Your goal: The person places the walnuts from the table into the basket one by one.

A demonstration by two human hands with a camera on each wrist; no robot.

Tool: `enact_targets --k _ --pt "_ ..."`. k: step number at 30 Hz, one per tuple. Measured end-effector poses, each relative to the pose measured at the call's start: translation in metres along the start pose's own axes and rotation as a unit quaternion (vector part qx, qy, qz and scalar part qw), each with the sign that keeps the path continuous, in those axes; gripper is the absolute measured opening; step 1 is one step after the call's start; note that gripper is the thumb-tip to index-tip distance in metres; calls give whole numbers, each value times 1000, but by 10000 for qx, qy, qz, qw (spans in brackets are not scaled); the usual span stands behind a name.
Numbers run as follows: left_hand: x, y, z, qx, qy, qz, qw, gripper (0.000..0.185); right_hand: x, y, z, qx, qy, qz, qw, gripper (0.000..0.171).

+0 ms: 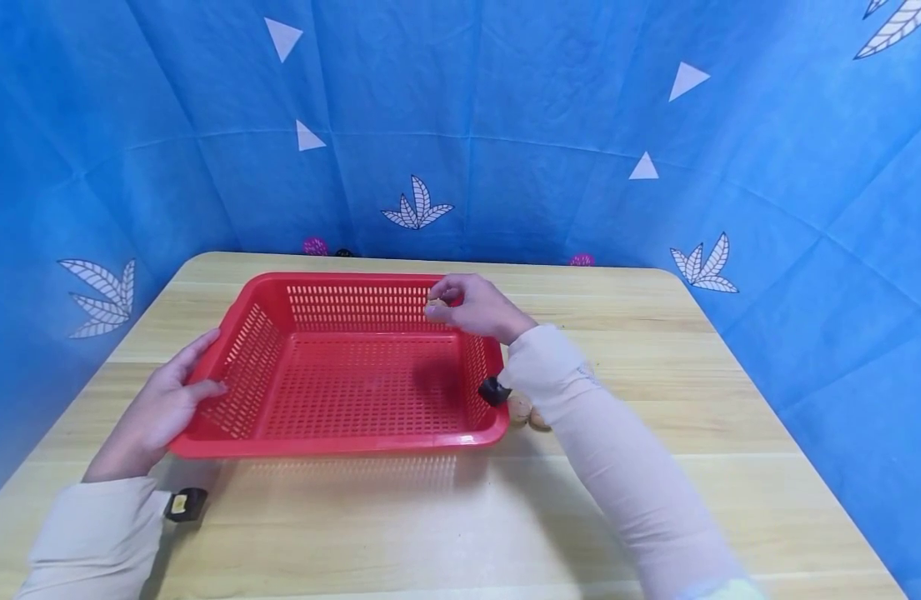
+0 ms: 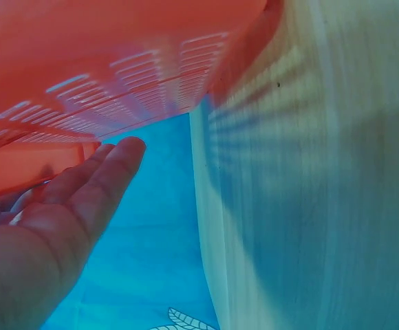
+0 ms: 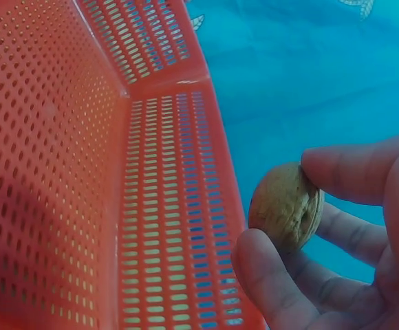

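A red plastic basket (image 1: 336,447) with slotted walls takes up the left and middle of the table, its bottom bare. My left hand (image 1: 158,408) grips its left rim, thumb over the inside of the wall and fingers outside; in the left wrist view those fingers (image 2: 106,182) lie along the basket's outer side. Above the far right corner of the basket, my right hand (image 1: 471,307) pinches a walnut (image 3: 287,206) between thumb and fingertips. Two more walnuts (image 1: 518,408) lie on the table by the basket's right end, partly behind the right forearm.
The light wooden table (image 1: 700,483) ends at a blue patterned cloth (image 1: 468,100) hanging behind and at both sides. A black wrist camera (image 1: 494,390) on the right sleeve overlaps the basket's right wall in the head view; another (image 1: 186,504) sits on the left wrist.
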State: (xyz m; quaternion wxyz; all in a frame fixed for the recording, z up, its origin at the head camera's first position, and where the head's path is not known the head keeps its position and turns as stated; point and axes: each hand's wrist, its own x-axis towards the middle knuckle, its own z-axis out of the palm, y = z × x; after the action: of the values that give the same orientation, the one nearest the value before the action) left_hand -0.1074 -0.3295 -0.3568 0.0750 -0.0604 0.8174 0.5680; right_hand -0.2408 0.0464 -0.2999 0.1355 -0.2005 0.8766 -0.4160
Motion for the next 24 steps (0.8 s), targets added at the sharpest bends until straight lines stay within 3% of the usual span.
enact_targets --k 6,17,24 --pt "1 0 1 140 69 47 9999 81 11 1 10 95 -159 165 9997 24" --pt "1 3 2 651 212 148 9975 80 24 2 28 -613 -934 377 9930 16" --pt "1 5 2 871 275 152 9957 82 27 -3 41 -1628 -1791 533 9688 12"
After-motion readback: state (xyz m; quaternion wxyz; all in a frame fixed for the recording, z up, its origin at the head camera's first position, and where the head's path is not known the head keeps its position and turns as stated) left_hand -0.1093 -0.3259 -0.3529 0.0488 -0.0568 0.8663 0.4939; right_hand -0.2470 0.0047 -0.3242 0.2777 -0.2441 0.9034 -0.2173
